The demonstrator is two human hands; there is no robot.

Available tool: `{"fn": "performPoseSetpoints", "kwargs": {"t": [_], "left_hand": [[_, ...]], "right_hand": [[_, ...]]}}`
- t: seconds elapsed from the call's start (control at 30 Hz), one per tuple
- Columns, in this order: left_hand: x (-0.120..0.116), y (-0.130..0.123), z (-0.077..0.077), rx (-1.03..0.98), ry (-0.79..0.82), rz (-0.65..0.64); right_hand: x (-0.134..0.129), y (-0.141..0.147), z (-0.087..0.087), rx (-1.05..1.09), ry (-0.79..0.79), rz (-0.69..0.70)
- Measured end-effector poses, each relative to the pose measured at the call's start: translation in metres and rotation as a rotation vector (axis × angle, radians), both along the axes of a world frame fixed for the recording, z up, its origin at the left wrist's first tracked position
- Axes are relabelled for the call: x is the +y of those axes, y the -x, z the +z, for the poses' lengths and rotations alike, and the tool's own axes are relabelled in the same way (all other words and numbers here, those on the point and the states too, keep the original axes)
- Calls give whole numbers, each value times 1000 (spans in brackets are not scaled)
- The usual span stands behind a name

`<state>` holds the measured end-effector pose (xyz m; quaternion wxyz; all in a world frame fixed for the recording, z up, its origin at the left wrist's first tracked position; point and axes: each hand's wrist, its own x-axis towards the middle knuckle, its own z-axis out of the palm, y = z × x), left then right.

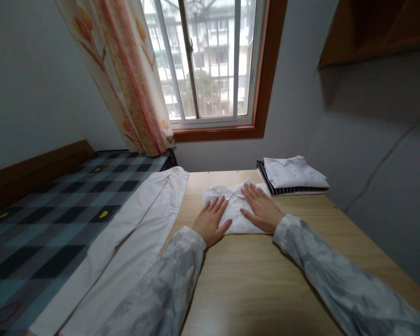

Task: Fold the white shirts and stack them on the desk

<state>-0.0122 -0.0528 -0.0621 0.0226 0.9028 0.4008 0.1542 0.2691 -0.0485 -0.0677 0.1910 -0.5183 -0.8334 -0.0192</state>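
A folded white shirt (235,208) lies flat on the wooden table (245,280), its collar toward the window. My left hand (213,221) rests on the shirt's left part, palm down with fingers spread. On its right part lies my right hand (262,207), also flat, with the thumb apart from the fingers. Neither hand grips anything. Behind and to the right of my right hand, a folded white garment (292,172) sits on top of a black striped one (283,190).
Another white garment (140,233) stretches along the table's left side, beside a bed with a checked cover (63,224). A patterned curtain (126,79) hangs by the window (213,60). A wooden shelf (378,37) is on the wall at upper right.
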Motion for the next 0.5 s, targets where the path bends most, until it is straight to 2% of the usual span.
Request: {"fn": "performPoseSetpoints", "kwargs": {"t": [0.1, 0.2, 0.27, 0.4, 0.5], "left_hand": [[3, 2, -3, -14, 21, 117], [11, 10, -7, -21, 86, 314], [18, 18, -9, -24, 124, 396], [31, 32, -11, -94, 135, 447], [43, 33, -11, -193, 127, 423]], "right_hand": [[7, -7, -19, 33, 117, -60], [10, -19, -32, 62, 141, -58], [9, -28, -37, 80, 146, -78], [5, -36, -42, 108, 148, -139], [1, -37, -46, 128, 129, -212]]}}
